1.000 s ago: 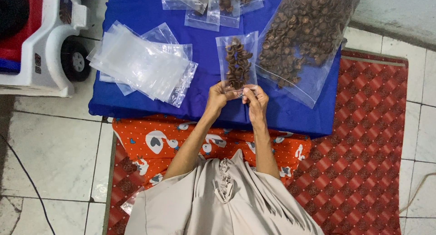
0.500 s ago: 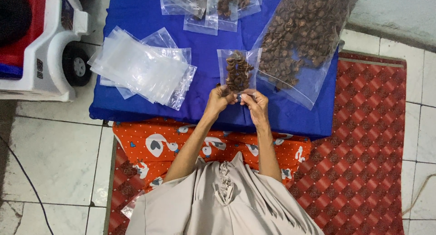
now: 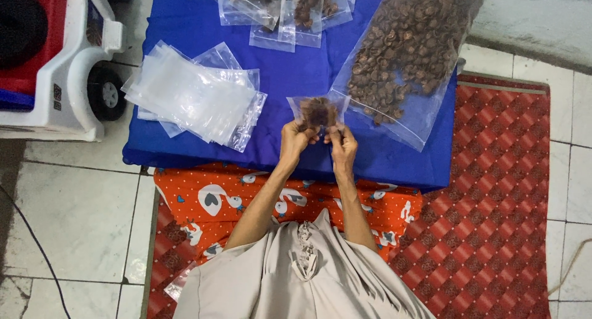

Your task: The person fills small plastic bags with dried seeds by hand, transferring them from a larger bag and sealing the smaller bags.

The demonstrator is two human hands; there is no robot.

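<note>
Clear plastic small bag (image 3: 317,111), part-filled with brown dried pieces: we are holding it up by its lower edge over the near edge of the blue-covered bench (image 3: 308,72). Our left hand (image 3: 295,139) is pinching its left end, fingers closed on the plastic; our right hand (image 3: 342,145) is pinching the right end likewise. Large clear bag of brown pieces (image 3: 404,54): lying toward the bench's right edge, just beside our bag. Stack of empty clear bags (image 3: 194,97): resting toward the left edge. Filled small bags (image 3: 283,11): lying along the far edge.
</note>
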